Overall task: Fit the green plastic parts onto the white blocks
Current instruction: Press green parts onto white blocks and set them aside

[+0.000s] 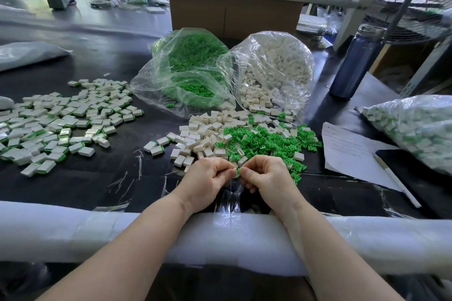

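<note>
Both forearms cross the white foam padding point(73, 230) on the near edge of the dark desk point(80, 186). Just beyond it the left hand point(208, 176) and right hand point(265, 173) meet knuckle to knuckle, fingers curled; the left pinches a white block point(234, 170) and the right pinches a green part point(238, 171) against it, though both pieces are mostly hidden by fingertips. Directly past the hands lie a heap of loose white blocks point(200, 137) and, touching it on the right, a heap of loose green parts point(264, 142). Toward the left edge spreads a wide scatter of fitted blocks point(61, 120). A sheet of paper point(349, 151) and a bag of fitted pieces point(415, 129) sit toward the right edge. Farther back, two open clear bags hold green parts point(190, 66) and white blocks point(274, 66), a dark blue bottle point(354, 63) standing to their right.
</note>
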Demonstrator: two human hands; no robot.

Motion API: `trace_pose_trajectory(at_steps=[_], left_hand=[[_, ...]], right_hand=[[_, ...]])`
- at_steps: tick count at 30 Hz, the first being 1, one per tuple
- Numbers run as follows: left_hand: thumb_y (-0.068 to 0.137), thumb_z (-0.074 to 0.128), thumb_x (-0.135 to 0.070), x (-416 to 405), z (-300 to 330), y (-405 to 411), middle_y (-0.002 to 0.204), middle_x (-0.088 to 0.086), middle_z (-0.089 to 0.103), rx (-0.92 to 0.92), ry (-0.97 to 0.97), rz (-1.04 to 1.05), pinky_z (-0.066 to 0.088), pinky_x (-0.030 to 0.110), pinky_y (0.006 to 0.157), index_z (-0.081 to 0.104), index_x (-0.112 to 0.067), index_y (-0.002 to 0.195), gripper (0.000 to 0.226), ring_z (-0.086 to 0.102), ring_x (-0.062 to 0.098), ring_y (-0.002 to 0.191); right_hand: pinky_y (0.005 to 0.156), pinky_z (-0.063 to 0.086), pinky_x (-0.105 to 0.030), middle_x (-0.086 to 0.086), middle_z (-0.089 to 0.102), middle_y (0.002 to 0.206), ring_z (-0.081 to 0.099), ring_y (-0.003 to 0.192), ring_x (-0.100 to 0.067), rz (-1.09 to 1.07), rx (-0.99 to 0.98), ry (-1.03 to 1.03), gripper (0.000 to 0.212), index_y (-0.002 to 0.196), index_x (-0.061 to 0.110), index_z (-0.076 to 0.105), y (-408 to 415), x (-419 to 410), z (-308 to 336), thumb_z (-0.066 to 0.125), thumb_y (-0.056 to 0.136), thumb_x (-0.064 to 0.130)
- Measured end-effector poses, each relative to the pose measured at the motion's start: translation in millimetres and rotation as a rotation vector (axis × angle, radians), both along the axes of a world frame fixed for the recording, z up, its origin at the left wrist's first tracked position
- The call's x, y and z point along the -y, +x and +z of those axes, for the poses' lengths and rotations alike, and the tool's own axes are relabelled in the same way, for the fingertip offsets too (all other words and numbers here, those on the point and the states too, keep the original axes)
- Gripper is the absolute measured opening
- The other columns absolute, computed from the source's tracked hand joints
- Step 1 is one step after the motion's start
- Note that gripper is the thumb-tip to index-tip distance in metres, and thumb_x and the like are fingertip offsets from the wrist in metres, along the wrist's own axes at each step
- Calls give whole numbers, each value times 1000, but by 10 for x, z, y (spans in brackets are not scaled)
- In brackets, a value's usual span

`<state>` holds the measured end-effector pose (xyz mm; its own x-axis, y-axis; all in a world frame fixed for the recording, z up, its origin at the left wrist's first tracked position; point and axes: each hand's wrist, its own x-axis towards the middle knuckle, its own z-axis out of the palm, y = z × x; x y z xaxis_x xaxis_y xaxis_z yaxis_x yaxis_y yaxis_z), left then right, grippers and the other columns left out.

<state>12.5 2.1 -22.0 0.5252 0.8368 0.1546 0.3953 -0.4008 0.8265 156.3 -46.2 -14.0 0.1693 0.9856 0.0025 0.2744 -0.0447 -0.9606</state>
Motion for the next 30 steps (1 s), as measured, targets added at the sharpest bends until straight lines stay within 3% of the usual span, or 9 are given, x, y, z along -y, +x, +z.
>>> trace_pose_trajectory(at_steps=[5, 19, 30], left_hand=[[89, 59, -14, -5, 4, -6, 80, -7, 59, -28, 70, -29, 40, 10, 74, 69, -7, 97, 15, 53, 3, 76], [89, 59, -16, 14, -10, 1, 81, 2, 62, -98, 208, -77, 42, 19, 75, 71, -7, 92, 15, 56, 15, 79], [85, 65, -20, 27, -14, 33, 84, 2, 66, 39, 117, 38, 47, 16, 73, 62, -17, 110, 25, 59, 11, 73]], right_hand=[[47, 44, -16, -3, 58, 57, 51, 46, -3, 46, 5, -22, 21, 68, 11, 60, 32, 10, 2, 62, 85, 1], [47, 41, -14, 4, 58, 52, 51, 46, -2, 96, 57, -6, 20, 65, 11, 59, 24, 29, 24, 65, 83, 2], [41, 41, -14, 4, 58, 46, 51, 41, -3, -85, -188, 52, 19, 64, 9, 62, 8, -12, -4, 67, 81, 3]])
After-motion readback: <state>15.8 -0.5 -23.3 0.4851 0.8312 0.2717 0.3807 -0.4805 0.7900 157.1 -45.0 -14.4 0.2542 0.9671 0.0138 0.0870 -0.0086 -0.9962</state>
